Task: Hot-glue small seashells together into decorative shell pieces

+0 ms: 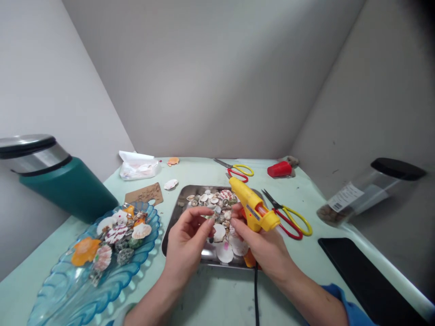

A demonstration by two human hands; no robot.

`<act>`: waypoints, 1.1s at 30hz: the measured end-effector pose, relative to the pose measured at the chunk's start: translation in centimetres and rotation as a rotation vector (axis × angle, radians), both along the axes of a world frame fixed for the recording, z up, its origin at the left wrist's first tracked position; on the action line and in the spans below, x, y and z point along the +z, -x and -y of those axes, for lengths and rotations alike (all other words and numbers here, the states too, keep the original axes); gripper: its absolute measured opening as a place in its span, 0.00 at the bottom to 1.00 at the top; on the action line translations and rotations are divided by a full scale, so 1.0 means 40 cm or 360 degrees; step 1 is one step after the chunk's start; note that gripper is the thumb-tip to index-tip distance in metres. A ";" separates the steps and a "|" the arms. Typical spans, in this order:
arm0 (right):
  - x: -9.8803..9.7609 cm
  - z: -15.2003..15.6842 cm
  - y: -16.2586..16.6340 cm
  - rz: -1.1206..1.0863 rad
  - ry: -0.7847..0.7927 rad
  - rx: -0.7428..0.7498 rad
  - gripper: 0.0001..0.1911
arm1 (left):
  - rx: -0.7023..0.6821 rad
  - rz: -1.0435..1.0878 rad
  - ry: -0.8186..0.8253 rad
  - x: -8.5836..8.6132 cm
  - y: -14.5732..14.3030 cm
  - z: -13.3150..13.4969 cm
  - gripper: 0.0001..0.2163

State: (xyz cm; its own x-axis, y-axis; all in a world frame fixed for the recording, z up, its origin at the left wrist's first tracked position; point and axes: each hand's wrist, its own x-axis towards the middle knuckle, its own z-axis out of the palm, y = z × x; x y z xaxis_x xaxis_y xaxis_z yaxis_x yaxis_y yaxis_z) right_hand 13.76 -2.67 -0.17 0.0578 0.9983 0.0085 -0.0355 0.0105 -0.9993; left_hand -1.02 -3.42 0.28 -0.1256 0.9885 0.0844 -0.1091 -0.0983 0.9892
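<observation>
The right hand [261,242] is gripping a yellow glue gun [253,207] by its handle at the centre of the frame, just right of middle. The gun is lying tilted, its nozzle pointing toward the upper left, an orange trigger showing under the fingers and a black cord [255,294] dropping toward the bottom edge. The left hand [186,240] is pinching something small between thumb and fingertips just left of the gun; what it is I cannot tell.

Both hands are hovering over a metal tray [170,235] that is holding a heap of small shells [217,206], with larger pale ones toward its near edge. At the lower left, a blue scalloped dish [61,290] is carrying bigger coloured shells, orange, white and striped. A clear jar [360,194] with a black lid is lying on its side at the right, brownish pieces gathered at its bottom end. A green bin [61,181] is leaning in at the left. Two pairs of scissors [292,219] are resting on the tabletop [210,294] behind and to the right of the tray.
</observation>
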 end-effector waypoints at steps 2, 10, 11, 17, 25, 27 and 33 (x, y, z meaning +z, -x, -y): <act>-0.003 0.005 -0.002 0.0092 -0.0061 0.0016 0.14 | -0.0007 -0.0021 -0.0051 -0.001 -0.004 0.003 0.07; -0.010 0.012 0.001 0.0104 -0.0082 0.0083 0.12 | -0.0015 -0.0187 -0.0107 -0.014 0.000 0.004 0.06; -0.009 0.011 0.002 0.0042 -0.0041 0.0084 0.13 | -0.0019 -0.0217 -0.0094 -0.014 0.001 0.003 0.06; -0.007 0.003 0.005 -0.0224 0.0017 0.0066 0.12 | -0.0037 -0.0327 -0.0168 -0.016 0.002 -0.001 0.03; 0.009 0.009 0.011 -0.0200 0.0092 0.0029 0.13 | -0.0025 -0.0290 -0.0237 -0.025 0.003 -0.002 0.02; 0.012 0.011 0.012 -0.0202 0.0097 0.0026 0.13 | -0.0017 -0.0330 -0.0253 -0.024 0.004 -0.001 0.02; 0.011 0.009 0.012 -0.0268 0.0086 0.0033 0.13 | -0.0036 -0.0459 -0.0336 -0.018 0.002 0.002 0.03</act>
State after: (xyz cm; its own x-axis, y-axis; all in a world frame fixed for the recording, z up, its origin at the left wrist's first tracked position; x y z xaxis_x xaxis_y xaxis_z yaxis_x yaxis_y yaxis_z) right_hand 13.26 -3.04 0.25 0.0330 0.9980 -0.0532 -0.2020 -0.0455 -0.9783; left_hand -1.12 -3.49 -0.43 -0.0451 0.9476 0.3162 0.1674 -0.3048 0.9376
